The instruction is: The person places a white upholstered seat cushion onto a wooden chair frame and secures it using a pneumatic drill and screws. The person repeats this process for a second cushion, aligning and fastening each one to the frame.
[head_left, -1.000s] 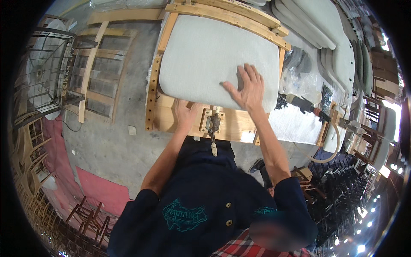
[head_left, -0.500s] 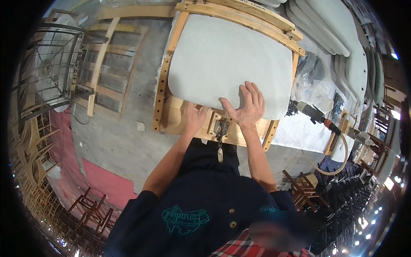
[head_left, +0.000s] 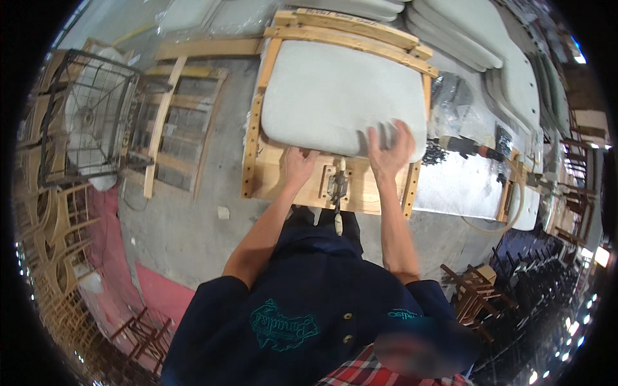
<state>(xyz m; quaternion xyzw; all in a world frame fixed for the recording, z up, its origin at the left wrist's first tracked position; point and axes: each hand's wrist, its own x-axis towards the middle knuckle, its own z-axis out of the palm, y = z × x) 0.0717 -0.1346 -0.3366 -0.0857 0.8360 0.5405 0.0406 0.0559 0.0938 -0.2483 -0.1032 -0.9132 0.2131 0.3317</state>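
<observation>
I see, remotely, a wooden frame (head_left: 253,151) bordering 1 pale grey pad (head_left: 341,93) lying within it. At the pad's near edge, 2 hands: right hand (head_left: 393,153) wide, fingers curved, contact unclear; left hand (head_left: 300,168) partly hidden, grip I cannot tell. Clamp (head_left: 338,184) between them.

In the centre of the frame, the cushion (head_left: 341,96) is hiding some fingertips of the left hand (head_left: 299,172) and covering the upper part of the board (head_left: 277,168). Whether the right hand (head_left: 391,157) is touching the cushion is staying unclear. The top edge is cutting off stacked cushions (head_left: 444,32), the bottom edge the shirt (head_left: 290,276). At lower right, a blur (head_left: 412,354) is masking one patch, and dark furniture (head_left: 534,289) is showing too small to tell apart.
</observation>
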